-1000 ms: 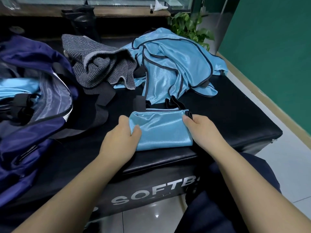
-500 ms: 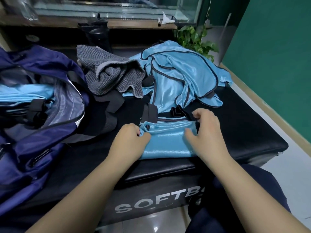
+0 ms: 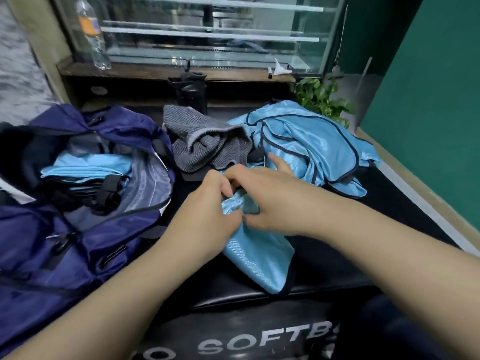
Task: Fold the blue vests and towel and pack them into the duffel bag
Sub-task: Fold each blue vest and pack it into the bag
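Head view: left hand (image 3: pixel 210 206) curled, pinching the upper edge of the folded blue vest (image 3: pixel 257 258); right hand (image 3: pixel 265 201) also curled on that same edge, thumb underneath, index finger pointing away. Vest lifted at the fingers, lower end resting on the black padded bench (image 3: pixel 337 258). Beyond the fingers: crumpled grey towel (image 3: pixel 205 145), and just right of it a heap of unfolded blue vests (image 3: pixel 311 144). Left of the fingers: open navy duffel bag (image 3: pixel 65 229) with folded blue vests (image 3: pixel 85 167) already inside.
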Available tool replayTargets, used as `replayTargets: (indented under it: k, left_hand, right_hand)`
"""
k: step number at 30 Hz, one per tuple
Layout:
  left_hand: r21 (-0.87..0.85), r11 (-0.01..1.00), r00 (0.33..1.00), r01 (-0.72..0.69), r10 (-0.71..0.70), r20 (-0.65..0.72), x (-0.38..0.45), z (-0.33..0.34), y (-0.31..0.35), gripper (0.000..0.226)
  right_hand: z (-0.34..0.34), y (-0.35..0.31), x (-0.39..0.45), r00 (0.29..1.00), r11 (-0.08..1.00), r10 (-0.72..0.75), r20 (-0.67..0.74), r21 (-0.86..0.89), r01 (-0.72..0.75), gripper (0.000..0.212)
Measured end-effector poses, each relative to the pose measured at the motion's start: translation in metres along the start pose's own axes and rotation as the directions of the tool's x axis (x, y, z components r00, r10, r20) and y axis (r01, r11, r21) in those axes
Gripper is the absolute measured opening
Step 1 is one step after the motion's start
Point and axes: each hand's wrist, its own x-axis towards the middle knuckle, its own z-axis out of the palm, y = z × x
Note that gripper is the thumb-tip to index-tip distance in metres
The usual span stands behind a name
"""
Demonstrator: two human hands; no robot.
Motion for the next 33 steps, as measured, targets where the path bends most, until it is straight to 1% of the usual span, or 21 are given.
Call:
replayTargets:
  k: [3,5,7,9,11,12,13,15,17,18,20,22,24,26,28,29,30,31,33]
  left_hand:
    - [-0.013,0.999,0.999,-0.043,0.043,-0.015,0.001,-0.014,-0.004,0.033]
    - [-0.024,0.995,0.995,-0.092,0.091,-0.041,0.004,-0.027,-0.006,0.037]
    - [-0.062,0.992,0.992,-0.108,0.103,-0.077,0.008,-0.041,-0.013,0.044]
    - [-0.152,0.983,0.991,-0.099,0.084,-0.102,0.012,-0.055,-0.024,0.053]
    - [-0.276,0.960,0.998,-0.040,0.027,-0.051,0.013,-0.067,-0.037,0.057]
    - [-0.297,0.955,1.000,-0.009,0.004,-0.017,0.013,-0.072,-0.042,0.058]
    - [-0.264,0.964,1.000,0.013,-0.012,0.007,0.013,-0.077,-0.050,0.056]
    - [-0.108,0.993,0.998,0.039,-0.034,0.051,0.010,-0.087,-0.063,0.050]
    - [-0.030,0.998,0.992,0.055,-0.051,0.115,0.005,-0.097,-0.074,0.048]
    - [-0.009,0.998,0.987,0.059,-0.057,0.153,0.002,-0.102,-0.079,0.046]
    - [0.024,0.998,0.971,0.059,-0.063,0.229,-0.001,-0.114,-0.086,0.042]
    - [0.042,0.994,0.965,0.096,-0.103,0.242,0.000,-0.129,-0.092,0.043]
    - [0.038,0.985,0.965,0.171,-0.175,0.194,0.004,-0.145,-0.099,0.045]
    - [-0.031,0.970,0.967,0.242,-0.239,0.089,0.010,-0.160,-0.108,0.037]
    - [-0.179,0.925,0.938,0.336,-0.345,-0.023,0.018,-0.171,-0.116,0.019]
    - [-0.269,0.894,0.918,0.360,-0.390,-0.070,0.023,-0.175,-0.121,0.011]
    - [-0.322,0.866,0.889,0.384,-0.440,-0.123,0.029,-0.180,-0.130,0.010]
    - [-0.339,0.851,0.857,0.400,-0.479,-0.191,0.036,-0.185,-0.140,0.017]
    - [-0.277,0.848,0.788,0.451,-0.525,-0.323,0.045,-0.191,-0.157,0.043]
  right_hand:
    - [-0.006,-0.008,0.012,1.000,0.990,-0.019,0.019,-0.139,0.021,0.025]
    - [-0.010,-0.011,0.020,0.999,0.989,-0.041,0.008,-0.142,0.042,0.020]
    - [-0.016,-0.012,0.027,0.999,0.999,-0.043,0.004,-0.019,0.043,0.020]
    - [-0.020,-0.010,0.036,1.000,0.985,-0.026,-0.012,0.171,0.027,0.018]
    - [-0.021,-0.009,0.043,0.997,0.938,-0.002,-0.071,0.346,0.026,0.015]
    - [-0.022,-0.010,0.047,0.994,0.900,0.014,-0.112,0.434,0.036,0.011]
    - [-0.021,-0.010,0.051,0.988,0.852,0.037,-0.152,0.521,0.049,0.008]
    - [-0.017,-0.011,0.060,0.972,0.733,0.117,-0.203,0.678,0.053,0.009]
    - [-0.011,-0.012,0.070,0.953,0.621,0.221,-0.206,0.783,0.025,0.015]
    - [-0.008,-0.013,0.074,0.945,0.579,0.260,-0.197,0.815,0.011,0.015]
    - [0.000,-0.016,0.084,0.935,0.547,0.308,-0.175,0.837,-0.024,0.013]
    - [0.009,-0.019,0.092,0.927,0.589,0.333,-0.171,0.806,-0.063,0.014]
    - [0.016,-0.024,0.100,0.919,0.645,0.349,-0.184,0.758,-0.093,0.017]
    - [0.023,-0.029,0.108,0.912,0.663,0.363,-0.191,0.741,-0.108,0.019]
    - [0.031,-0.038,0.117,0.912,0.637,0.378,-0.159,0.759,-0.132,0.026]
    - [0.036,-0.043,0.122,0.907,0.609,0.396,-0.142,0.780,-0.144,0.033]
    - [0.042,-0.049,0.127,0.899,0.581,0.417,-0.131,0.799,-0.154,0.040]
    - [0.048,-0.055,0.133,0.892,0.558,0.433,-0.127,0.816,-0.154,0.043]
    - [0.063,-0.070,0.142,0.897,0.549,0.419,-0.141,0.826,-0.126,0.035]
